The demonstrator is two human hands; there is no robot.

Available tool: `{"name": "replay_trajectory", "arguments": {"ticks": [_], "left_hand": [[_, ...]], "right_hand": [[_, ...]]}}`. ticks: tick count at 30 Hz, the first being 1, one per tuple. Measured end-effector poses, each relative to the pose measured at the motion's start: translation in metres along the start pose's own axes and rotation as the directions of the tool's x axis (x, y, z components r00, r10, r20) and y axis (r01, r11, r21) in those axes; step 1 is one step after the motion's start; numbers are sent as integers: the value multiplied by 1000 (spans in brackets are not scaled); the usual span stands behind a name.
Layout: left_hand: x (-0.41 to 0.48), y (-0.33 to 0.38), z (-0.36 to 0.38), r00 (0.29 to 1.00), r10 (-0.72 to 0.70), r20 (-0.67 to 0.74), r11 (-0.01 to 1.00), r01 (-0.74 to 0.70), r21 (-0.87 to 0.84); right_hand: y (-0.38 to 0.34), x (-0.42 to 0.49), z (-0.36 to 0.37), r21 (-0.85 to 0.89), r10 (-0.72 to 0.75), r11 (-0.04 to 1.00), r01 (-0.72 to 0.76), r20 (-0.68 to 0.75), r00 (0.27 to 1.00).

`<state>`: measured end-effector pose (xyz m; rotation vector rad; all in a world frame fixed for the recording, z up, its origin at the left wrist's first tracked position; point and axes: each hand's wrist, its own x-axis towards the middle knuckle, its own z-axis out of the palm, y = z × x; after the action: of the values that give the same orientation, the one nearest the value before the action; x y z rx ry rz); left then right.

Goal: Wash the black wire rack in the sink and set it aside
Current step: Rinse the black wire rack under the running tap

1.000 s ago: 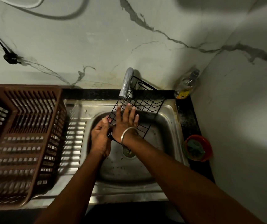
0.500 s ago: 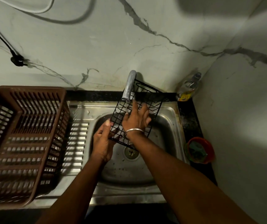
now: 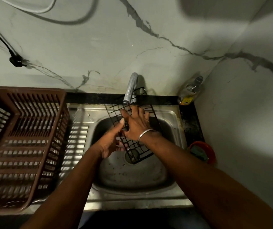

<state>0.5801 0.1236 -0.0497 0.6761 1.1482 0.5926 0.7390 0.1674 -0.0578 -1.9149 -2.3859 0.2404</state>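
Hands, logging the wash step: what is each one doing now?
Left hand: grips the black wire rack by its edge.
Right hand: open, fingers spread flat on the rack.

Dim light; pale grey-veined marble walls (image 3: 115, 47) meet in the far right corner above a narrow black stone surface (image 3: 89, 97).

Brown basket (image 3: 26, 92) left on drainboard; bottle (image 3: 191, 90) back corner; red bowl (image 3: 212, 154) right.
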Motion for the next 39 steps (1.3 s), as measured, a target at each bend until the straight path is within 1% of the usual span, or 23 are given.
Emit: {"name": "replay_trajectory", "arguments": {"ticks": [1,3,6,10,12,16,17,19,20,22,23,24,25,26,27,29,30,32,33,35,36,38,39], "left_hand": [[0,2,3,1000,1,-3,1000,-1,10],[1,8,8,1000,15,-20,999,-16,-39],[3,24,19,997,65,-34,979,-70,-191],[9,25,20,990,123,-70,961,-137,-242],[10,21,20,989,120,-82,958,-137,-250],[14,14,17,986,113,-120,957,-140,-254],[16,11,15,986,114,-118,956,-142,-256],[16,11,14,985,118,-123,955,-147,-259],[16,13,16,984,124,-129,953,-154,-260],[17,18,20,982,137,-126,955,-165,-245],[18,20,21,982,144,-123,957,-169,-235],[19,20,22,982,147,-120,957,-172,-235],[20,20,21,981,149,-124,953,-176,-247],[20,19,19,980,149,-129,951,-178,-254],[20,17,18,982,144,-124,952,-172,-254],[17,15,19,983,141,-116,951,-167,-259],[16,13,20,983,140,-116,948,-167,-271],[14,13,21,983,129,-129,941,-162,-297],[14,13,20,982,135,-132,941,-169,-293],[12,14,18,982,136,-131,948,-167,-269],[11,15,18,983,130,-129,951,-160,-264],[8,15,19,984,115,-139,954,-148,-261],[8,13,18,984,107,-142,956,-141,-259]], "right_hand": [[4,1,-2,-20,-50,999,50,12,999],[12,5,-6,-35,-105,994,105,3,994],[9,4,1,-40,-113,993,110,-57,992],[13,-1,16,-72,-184,981,183,-17,983],[15,-1,17,-83,-161,984,158,-33,986],[19,-6,19,21,-144,989,145,-46,989],[22,-7,17,55,-106,992,109,-62,992],[19,-12,10,121,-24,992,42,-151,988],[15,-15,10,104,-63,991,84,-185,981],[8,-20,16,28,-239,967,252,-229,944],[8,-20,15,41,-236,967,251,-223,946],[9,-18,12,99,-132,983,156,-218,967],[11,-16,9,166,8,986,30,-221,975],[12,-14,7,198,85,979,-42,-212,974],[13,-14,8,164,40,986,-7,-197,980],[11,-16,10,51,-179,981,188,-151,972],[10,-16,8,38,-214,974,222,-148,965],[9,-15,2,104,-126,984,147,-181,975],[9,-14,2,103,-115,985,136,-192,975],[9,-15,6,25,-176,983,183,-186,967],[10,-16,6,18,-168,984,175,-195,966],[12,-16,5,62,-109,990,124,-199,974],[12,-18,6,38,-144,988,153,-175,974]]}}
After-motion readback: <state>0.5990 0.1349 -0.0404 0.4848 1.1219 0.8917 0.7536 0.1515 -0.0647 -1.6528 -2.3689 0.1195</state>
